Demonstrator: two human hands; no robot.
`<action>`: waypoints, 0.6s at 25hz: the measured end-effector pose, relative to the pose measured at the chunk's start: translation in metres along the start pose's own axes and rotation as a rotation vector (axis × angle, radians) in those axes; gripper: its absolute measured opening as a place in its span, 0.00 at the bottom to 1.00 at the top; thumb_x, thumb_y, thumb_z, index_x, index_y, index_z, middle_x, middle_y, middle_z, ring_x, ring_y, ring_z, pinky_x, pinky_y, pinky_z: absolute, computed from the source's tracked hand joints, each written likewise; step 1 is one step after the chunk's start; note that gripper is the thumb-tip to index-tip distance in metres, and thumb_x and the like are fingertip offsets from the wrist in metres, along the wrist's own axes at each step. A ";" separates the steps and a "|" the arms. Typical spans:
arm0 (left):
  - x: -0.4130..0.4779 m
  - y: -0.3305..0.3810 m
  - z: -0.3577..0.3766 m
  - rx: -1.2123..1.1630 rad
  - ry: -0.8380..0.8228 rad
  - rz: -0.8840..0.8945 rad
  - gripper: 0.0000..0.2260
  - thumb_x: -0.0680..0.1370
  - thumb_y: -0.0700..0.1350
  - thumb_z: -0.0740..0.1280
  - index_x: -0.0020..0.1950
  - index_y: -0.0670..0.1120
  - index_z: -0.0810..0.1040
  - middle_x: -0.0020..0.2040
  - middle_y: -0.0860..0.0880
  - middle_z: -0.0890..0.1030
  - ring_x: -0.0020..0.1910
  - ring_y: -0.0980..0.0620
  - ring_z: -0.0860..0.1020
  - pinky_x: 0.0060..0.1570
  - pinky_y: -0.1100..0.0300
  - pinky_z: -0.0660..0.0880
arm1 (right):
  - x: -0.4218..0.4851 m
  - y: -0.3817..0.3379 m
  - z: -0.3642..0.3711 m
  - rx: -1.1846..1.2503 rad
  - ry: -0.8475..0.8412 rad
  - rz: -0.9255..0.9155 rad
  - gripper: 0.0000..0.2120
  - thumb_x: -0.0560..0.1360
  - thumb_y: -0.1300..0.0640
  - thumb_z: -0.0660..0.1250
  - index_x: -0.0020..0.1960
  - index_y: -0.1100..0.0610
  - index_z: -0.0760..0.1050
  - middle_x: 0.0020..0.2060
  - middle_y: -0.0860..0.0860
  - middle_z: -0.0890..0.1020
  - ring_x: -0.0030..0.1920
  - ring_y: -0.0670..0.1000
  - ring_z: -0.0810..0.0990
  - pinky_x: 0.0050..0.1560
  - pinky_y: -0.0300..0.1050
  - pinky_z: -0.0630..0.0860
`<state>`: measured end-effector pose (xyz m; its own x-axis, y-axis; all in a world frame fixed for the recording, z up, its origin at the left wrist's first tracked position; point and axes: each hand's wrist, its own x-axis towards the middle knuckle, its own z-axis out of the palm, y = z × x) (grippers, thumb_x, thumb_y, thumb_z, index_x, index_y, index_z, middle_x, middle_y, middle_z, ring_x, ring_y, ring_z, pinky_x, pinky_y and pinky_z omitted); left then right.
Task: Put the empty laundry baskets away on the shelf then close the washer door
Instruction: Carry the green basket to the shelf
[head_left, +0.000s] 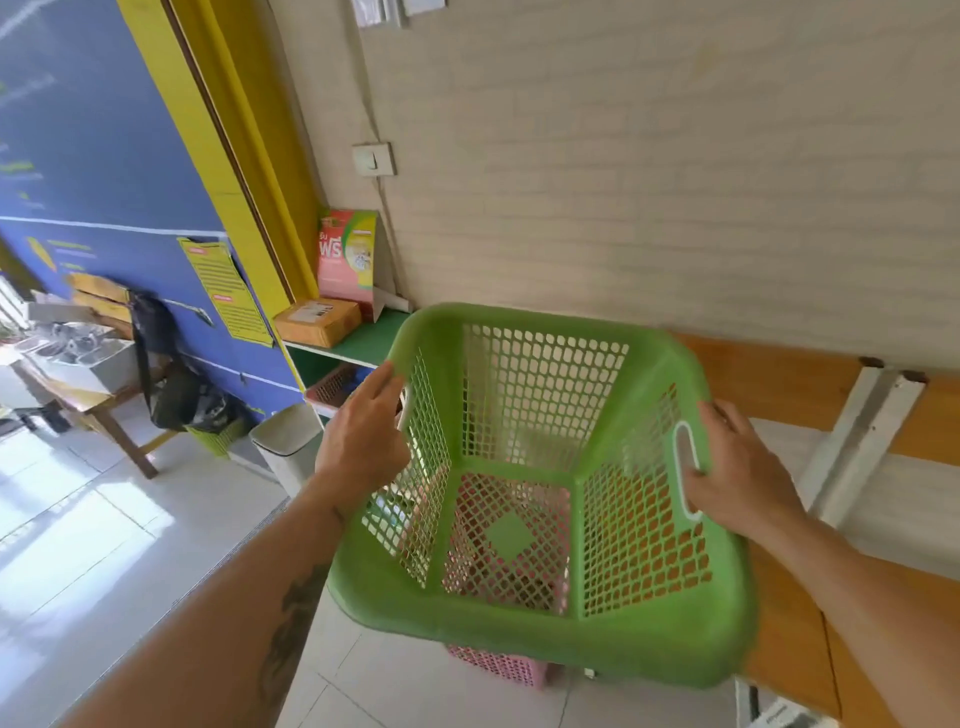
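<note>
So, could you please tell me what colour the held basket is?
Green, with white-edged handles; the basket shows best in the head view.

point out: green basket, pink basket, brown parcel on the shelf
green basket (545, 631), head view, near rim
pink basket (498, 666), head view, wall showing below the green one
brown parcel (318, 321), head view, top face

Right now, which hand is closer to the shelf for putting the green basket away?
The left hand. It holds the green basket on the side nearest the green shelf. The right hand grips the far handle, beside the wooden bench.
</note>
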<state>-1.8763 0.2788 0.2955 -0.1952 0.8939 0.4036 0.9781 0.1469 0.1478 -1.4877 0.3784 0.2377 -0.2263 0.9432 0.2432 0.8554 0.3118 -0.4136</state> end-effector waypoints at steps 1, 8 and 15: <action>0.020 -0.005 0.006 0.004 -0.004 -0.004 0.35 0.65 0.34 0.66 0.73 0.47 0.67 0.73 0.51 0.67 0.59 0.42 0.77 0.48 0.50 0.79 | 0.019 0.000 0.007 -0.001 -0.008 -0.009 0.27 0.77 0.51 0.61 0.74 0.53 0.58 0.69 0.49 0.65 0.50 0.56 0.79 0.39 0.54 0.79; 0.106 -0.062 0.092 -0.046 -0.108 0.052 0.34 0.67 0.34 0.66 0.73 0.46 0.67 0.73 0.50 0.66 0.58 0.42 0.78 0.47 0.46 0.81 | 0.092 -0.016 0.077 -0.022 -0.105 0.113 0.40 0.71 0.60 0.70 0.77 0.55 0.53 0.70 0.51 0.61 0.46 0.52 0.78 0.33 0.41 0.73; 0.139 -0.152 0.231 -0.183 -0.346 0.074 0.38 0.66 0.29 0.64 0.76 0.46 0.63 0.75 0.47 0.64 0.71 0.41 0.68 0.61 0.43 0.75 | 0.106 -0.037 0.203 0.011 -0.263 0.358 0.46 0.69 0.64 0.71 0.79 0.54 0.49 0.73 0.53 0.60 0.60 0.54 0.76 0.46 0.43 0.82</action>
<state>-2.0350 0.4788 0.1207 -0.0581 0.9937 0.0960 0.9534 0.0267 0.3006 -1.6374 0.4905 0.1010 -0.0285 0.9885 -0.1484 0.8968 -0.0403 -0.4407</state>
